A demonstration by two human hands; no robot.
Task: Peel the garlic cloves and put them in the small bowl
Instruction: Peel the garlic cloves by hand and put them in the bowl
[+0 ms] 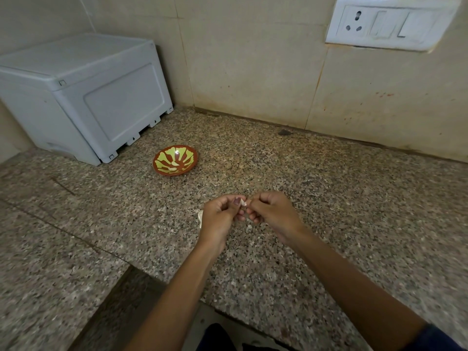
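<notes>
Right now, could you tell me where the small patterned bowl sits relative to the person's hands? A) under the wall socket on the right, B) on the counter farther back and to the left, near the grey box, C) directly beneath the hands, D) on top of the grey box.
B: the small bowl rests on the granite counter beyond and left of both hands, just in front of the grey box.

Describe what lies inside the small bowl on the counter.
Inside the bowl two pale pieces that look like peeled garlic cloves lie on its yellow and brown pattern. Nothing covers the bowl, though its near inner wall is hidden by the rim.
</notes>
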